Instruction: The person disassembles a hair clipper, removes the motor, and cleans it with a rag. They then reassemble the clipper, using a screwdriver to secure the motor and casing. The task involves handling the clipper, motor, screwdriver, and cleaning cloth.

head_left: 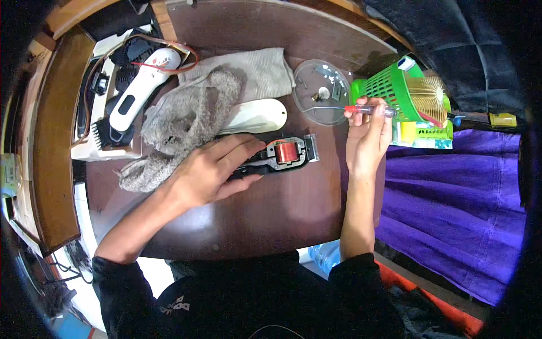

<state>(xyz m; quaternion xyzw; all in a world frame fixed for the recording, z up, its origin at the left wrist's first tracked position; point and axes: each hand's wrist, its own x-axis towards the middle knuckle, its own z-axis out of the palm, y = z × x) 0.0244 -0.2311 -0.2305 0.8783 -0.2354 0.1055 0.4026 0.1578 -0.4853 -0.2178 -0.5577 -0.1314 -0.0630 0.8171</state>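
Note:
My left hand is wrapped round an opened black hair clipper, pinning it to the brown table. The clipper's red coil is exposed, and its blade points right. In my right hand is a screwdriver with a red and clear handle. Its thin shaft reaches left over a clear round dish, where small metal parts and screws lie. Whether the tip touches anything in the dish I cannot tell. Just behind the clipper lies a long white cover, partly under a fluffy grey cloth.
At the left, a white and black clipper with a cord rests on a box of attachments. A folded light cloth lies at the back. At the right, a green basket holds a round brush. A purple curtain hangs beside the table.

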